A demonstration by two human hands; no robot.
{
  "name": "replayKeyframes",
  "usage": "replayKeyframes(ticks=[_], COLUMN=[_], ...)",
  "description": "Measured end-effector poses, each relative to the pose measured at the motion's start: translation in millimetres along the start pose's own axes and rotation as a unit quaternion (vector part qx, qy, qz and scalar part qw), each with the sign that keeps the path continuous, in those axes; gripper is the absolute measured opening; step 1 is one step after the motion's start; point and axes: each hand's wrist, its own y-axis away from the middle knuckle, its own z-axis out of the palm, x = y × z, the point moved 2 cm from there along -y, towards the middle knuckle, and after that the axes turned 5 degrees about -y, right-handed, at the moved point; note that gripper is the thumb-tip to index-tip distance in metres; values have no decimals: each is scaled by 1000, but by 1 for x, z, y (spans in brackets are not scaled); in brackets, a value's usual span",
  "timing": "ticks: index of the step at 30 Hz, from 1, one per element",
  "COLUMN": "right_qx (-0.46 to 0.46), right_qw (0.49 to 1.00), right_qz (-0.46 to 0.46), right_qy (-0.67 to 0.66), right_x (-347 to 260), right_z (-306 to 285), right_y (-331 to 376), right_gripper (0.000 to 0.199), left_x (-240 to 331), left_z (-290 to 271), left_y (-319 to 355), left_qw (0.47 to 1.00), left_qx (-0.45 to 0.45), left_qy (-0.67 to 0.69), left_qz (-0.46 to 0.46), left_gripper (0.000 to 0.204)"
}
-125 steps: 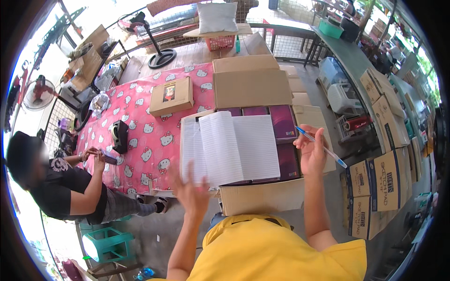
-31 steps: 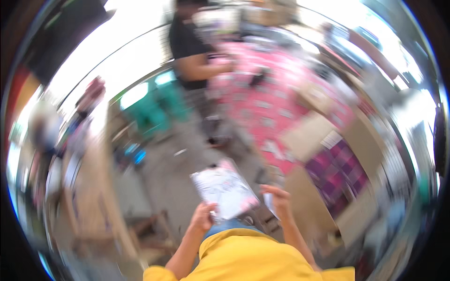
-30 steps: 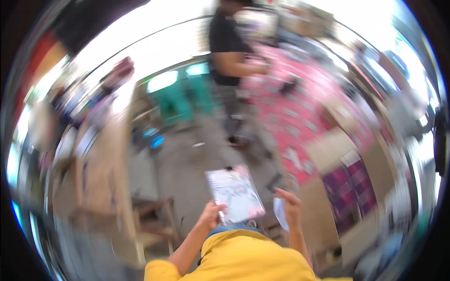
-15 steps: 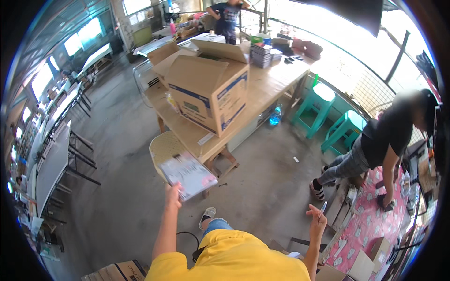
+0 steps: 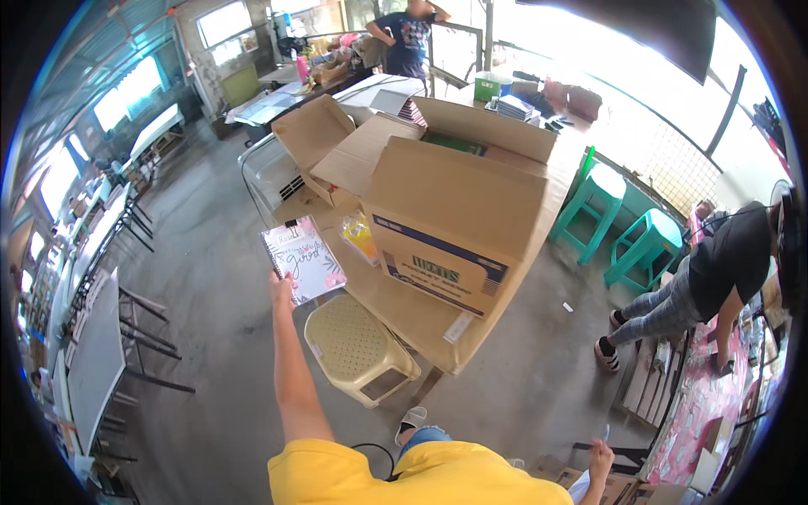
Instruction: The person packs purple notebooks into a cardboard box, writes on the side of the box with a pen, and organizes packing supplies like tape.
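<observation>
My left hand (image 5: 284,290) is closed on the lower edge of a spiral-bound notebook (image 5: 305,261) with a pale floral cover. A black clip (image 5: 292,224) sits at the notebook's top. The notebook is held out beside the near left side of a wooden table (image 5: 396,324), above a beige plastic stool (image 5: 353,341). At the lower right, my right hand (image 5: 601,461) is closed round a thin, pale pen (image 5: 605,433) that points up. On the table stands a large cardboard box (image 5: 442,261) with raised flaps, and a yellow plastic packet (image 5: 360,239) lies against it.
A second opened carton (image 5: 316,139) is behind the large one. Two green stools (image 5: 589,202) stand right of the table. At far right a person (image 5: 715,261) bends over a pink-covered table (image 5: 694,412). Another person (image 5: 410,42) stands at the back. Long tables (image 5: 97,337) line the left.
I have moved forward to the table; box and stool appear nearer. My left hand has reached farther out, tilting the notebook's cover up toward me. My right hand sits lower in view.
</observation>
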Motion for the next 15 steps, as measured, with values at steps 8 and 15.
replayKeyframes(ticks=[8, 15], right_qx=[18, -30], right_qw=[937, 918], right_qz=[343, 390], right_qy=[62, 69], right_x=[60, 48], right_z=[-5, 25], right_y=[183, 255], right_gripper=[48, 45], left_x=[-31, -103], left_z=[51, 106], left_y=[-111, -170], left_qw=[999, 997], left_qx=[-35, 14], left_qy=[-2, -81], left_qz=[-40, 2], left_gripper=[40, 68])
